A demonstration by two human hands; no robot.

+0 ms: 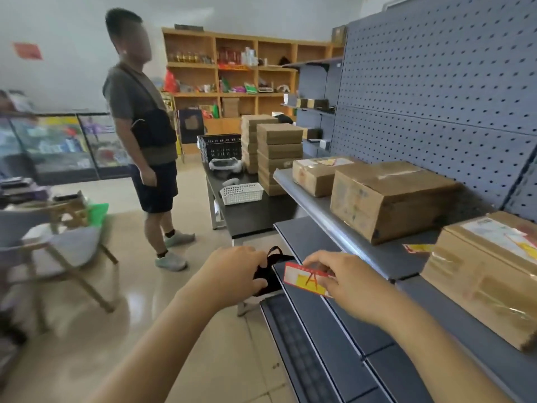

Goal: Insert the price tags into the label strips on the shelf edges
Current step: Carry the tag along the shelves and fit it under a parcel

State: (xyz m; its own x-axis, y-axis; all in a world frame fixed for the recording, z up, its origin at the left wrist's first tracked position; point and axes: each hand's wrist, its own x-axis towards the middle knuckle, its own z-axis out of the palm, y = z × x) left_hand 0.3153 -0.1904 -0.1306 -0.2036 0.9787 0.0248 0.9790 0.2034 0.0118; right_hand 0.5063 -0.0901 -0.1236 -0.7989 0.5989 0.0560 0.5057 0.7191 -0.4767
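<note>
My right hand (345,282) pinches a red, white and yellow price tag (305,279) just above the front edge of a grey metal shelf (316,324) low in the view. My left hand (235,271) is curled on a black pouch (271,276) with a loop handle, just left of the shelf's corner. Another red and yellow price tag (418,248) lies flat on the upper shelf (328,212), between two cardboard boxes. That shelf's silvery front label strip (293,186) runs diagonally up and away.
Cardboard boxes (389,196) (491,271) sit on the upper shelf against a pegboard back (436,82). A black table (255,213) beyond holds a white basket (241,193), stacked boxes and a black crate. A person (145,132) stands on the tiled floor at left, near a chair (55,245).
</note>
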